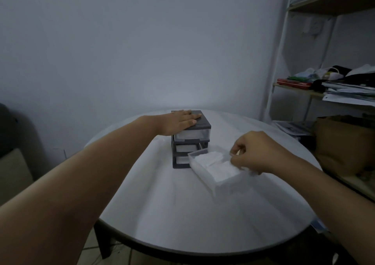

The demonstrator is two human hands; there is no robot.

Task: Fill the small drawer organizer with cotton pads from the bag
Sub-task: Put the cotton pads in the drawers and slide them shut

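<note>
Your right grip (257, 153) pinches the clear plastic drawer (227, 184) of white cotton pads (213, 161) while your left grip (180, 121), spread flat atop the dark grey organizer frame (203, 123), likely steadies it.

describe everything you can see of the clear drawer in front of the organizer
The drawer is an open-topped tray of translucent whitish plastic. It seemingly rests skewed on the white table, with its rear corner against the lower front of the grey organizer. White cotton pads fill much of it. The right hand grips its right rim.
</note>
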